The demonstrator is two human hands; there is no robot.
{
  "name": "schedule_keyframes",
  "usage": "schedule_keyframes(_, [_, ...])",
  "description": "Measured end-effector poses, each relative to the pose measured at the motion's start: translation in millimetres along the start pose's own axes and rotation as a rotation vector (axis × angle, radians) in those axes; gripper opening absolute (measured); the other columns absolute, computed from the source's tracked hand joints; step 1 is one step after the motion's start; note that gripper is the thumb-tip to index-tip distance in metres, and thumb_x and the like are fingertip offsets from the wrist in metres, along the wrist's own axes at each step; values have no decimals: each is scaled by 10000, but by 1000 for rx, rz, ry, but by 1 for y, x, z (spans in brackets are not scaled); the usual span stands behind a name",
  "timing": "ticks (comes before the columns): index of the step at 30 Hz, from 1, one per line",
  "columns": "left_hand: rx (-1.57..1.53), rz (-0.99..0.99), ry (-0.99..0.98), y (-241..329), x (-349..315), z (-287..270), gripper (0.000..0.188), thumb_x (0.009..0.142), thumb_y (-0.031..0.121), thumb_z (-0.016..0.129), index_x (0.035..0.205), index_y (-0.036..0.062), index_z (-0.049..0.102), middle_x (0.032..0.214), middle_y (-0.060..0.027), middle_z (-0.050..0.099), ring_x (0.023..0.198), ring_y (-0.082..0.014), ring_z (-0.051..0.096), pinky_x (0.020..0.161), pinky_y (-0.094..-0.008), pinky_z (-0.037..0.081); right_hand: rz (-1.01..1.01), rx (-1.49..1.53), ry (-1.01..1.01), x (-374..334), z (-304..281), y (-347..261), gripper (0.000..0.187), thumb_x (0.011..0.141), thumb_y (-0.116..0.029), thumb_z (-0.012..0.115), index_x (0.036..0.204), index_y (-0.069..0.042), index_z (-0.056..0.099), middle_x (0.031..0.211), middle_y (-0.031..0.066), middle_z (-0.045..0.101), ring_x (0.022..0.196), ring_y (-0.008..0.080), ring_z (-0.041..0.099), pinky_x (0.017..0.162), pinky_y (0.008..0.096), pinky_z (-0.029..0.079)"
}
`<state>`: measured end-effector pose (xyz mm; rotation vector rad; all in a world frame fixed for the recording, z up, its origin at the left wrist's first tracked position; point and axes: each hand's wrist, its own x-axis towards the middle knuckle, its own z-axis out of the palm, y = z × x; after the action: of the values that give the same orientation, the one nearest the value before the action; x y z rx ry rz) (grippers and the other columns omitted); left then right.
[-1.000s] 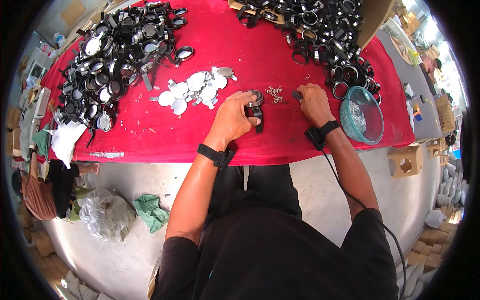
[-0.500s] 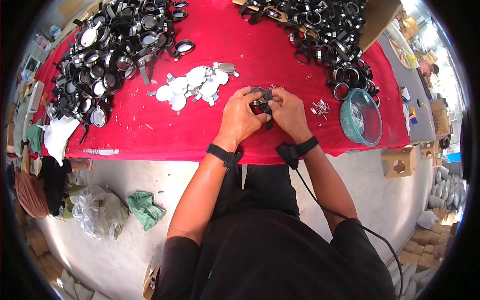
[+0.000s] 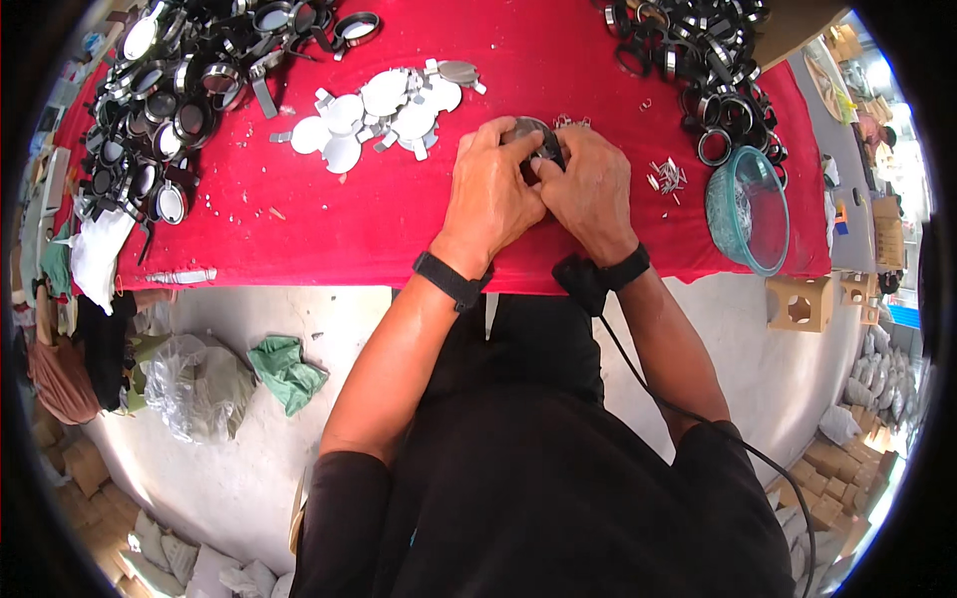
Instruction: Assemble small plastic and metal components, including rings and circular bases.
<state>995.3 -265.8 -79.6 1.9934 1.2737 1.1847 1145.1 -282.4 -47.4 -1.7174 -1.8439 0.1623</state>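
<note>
Grasping a dark round piece [image 3: 529, 129] with left hand [image 3: 490, 191] and right hand [image 3: 594, 187], keeping it between both at the frame's upper centre (partly covered by them). Farther out, on the red-covered table [image 3: 329, 234], showing silvery discs [image 3: 386, 92] at upper left, thin metal pins [image 3: 667, 177] and a teal bowl [image 3: 722, 214] at upper right.

Runs mostly open across the red counter [image 3: 329, 234], from the silver discs [image 3: 387, 92] to the front edge, and up the middle between discs and the heap of black rings [image 3: 723, 50]. Stops at left against the pile of black-rimmed pieces [image 3: 189, 120], at right against the teal bowl [image 3: 722, 214]. Narrows between right hand [image 3: 590, 189] and scattered metal pins [image 3: 668, 177].
</note>
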Motion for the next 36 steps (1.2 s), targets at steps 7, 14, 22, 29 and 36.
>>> schedule_keyframes(7, [31,1,-32,-8,2,0,438,801,123,860,1230,34,838,1360,-229,725,1209,-453,667,1078,-499,553,7,154,-17,-5,-2,6,177,841,-120,815,964,-22,733,902,183,727,884,412,733,781,522,575])
schedule_keyframes(14, [-51,-111,-202,-2,2,-11,600,710,199,993,1266,46,828,1431,-240,698,1280,-449,660,1124,-502,535,-96,109,9,-21,-7,18,134,917,-80,729,1028,-19,774,933,192,753,901,417,739,818,514,587])
schedule_keyframes(22, [-130,-164,-309,0,4,-33,685,744,142,1003,1382,40,777,1553,-225,651,1376,-350,674,1159,-409,532,-130,94,124,-32,-44,29,141,992,-86,685,1115,-17,673,949,199,720,949,433,710,819,556,552])
schedule_keyframes(29, [-98,-186,-320,8,5,-33,653,778,160,990,1386,51,779,1545,-208,652,1416,-330,642,1192,-411,503,-12,50,-148,-23,-34,39,89,1023,-115,652,1041,-39,609,861,232,697,824,505,701,744,629,522])
schedule_keyframes(36, [-244,-234,-284,-6,0,-31,511,889,104,888,1388,69,784,1564,-229,636,1421,-334,636,1185,-406,506,-136,-385,-15,-16,-28,56,113,963,-109,701,1055,-47,681,959,169,751,947,420,724,915,563,522])
